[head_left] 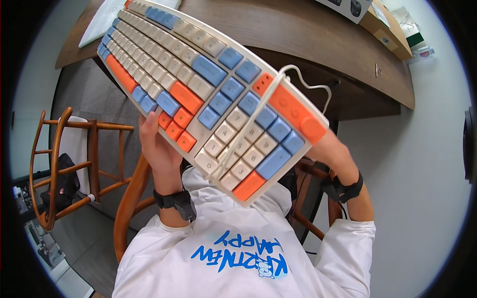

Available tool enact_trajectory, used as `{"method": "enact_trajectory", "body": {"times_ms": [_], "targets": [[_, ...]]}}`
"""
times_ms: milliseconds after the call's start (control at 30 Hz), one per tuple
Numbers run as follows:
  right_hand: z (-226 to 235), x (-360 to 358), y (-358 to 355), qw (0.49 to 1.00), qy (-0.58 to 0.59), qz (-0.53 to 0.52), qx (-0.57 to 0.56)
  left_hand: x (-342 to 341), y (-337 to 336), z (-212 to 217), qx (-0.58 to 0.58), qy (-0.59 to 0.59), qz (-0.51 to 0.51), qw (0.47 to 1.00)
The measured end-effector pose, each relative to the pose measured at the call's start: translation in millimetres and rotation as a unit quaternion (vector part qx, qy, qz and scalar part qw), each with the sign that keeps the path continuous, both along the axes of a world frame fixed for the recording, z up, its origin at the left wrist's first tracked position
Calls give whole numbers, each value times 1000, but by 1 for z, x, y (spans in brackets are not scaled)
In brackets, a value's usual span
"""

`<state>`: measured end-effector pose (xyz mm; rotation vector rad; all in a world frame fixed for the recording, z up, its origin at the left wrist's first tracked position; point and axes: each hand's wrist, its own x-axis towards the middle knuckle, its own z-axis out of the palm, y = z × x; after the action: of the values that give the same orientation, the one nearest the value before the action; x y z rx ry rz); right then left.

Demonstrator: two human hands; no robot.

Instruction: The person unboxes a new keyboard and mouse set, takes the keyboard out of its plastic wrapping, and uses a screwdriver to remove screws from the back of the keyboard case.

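A cream keyboard [195, 130] with cream, blue and orange keys is held up tilted in front of me, its keys facing up toward the view. My left hand [161, 151] grips its near long edge, the thumb at the front edge and the other fingers hidden underneath. At the right end my right hand [330, 151] supports it from behind; the keyboard covers most of those fingers. A white cable [251, 119] runs across the number keys, and a loop of it sticks out past the far right edge.
Behind the keyboard stands a dark brown wooden table [318, 47]. On it are a white foam sheet [101, 26], a printed box [348, 7], an open cardboard box [385, 32] and a small pale item [377, 70]. A wooden chair [92, 164] with a black bag [62, 184] is at left.
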<state>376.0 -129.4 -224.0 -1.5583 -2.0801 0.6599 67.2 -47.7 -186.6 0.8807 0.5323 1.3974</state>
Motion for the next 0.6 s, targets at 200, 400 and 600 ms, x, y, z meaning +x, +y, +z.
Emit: {"method": "enact_trajectory", "body": {"times_ms": [200,400,600], "targets": [[138,8,25,910,411,-18,46,-36,-29,63,-6,89,73,993],[205,-79,-60,608,672,416,-79,-93,-147,121,17,215,205,955],[185,-124,-122,724,126,613,-291,-117,-224,149,39,184,237,953]]}}
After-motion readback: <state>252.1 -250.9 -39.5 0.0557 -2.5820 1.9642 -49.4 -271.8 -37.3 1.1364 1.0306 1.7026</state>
